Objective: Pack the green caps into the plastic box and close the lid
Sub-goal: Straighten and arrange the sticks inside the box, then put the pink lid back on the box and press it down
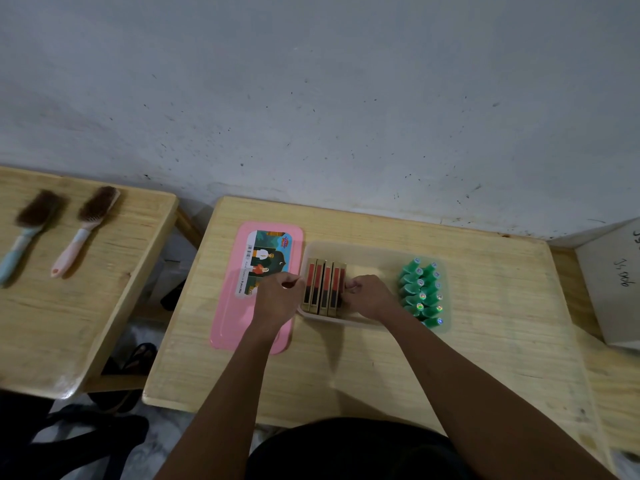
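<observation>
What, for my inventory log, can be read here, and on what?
"35.000", seemingly, handwritten and rotated: on grey box.
On pink lid sticker: logo, barcode and print too blurred to read.
On green caps and cartons: nothing legible.

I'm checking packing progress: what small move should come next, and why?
Probably release the cartons and take the left hand to the pink lid: the green caps already sit in the plastic box, which is open, lid lying beside it.
</observation>
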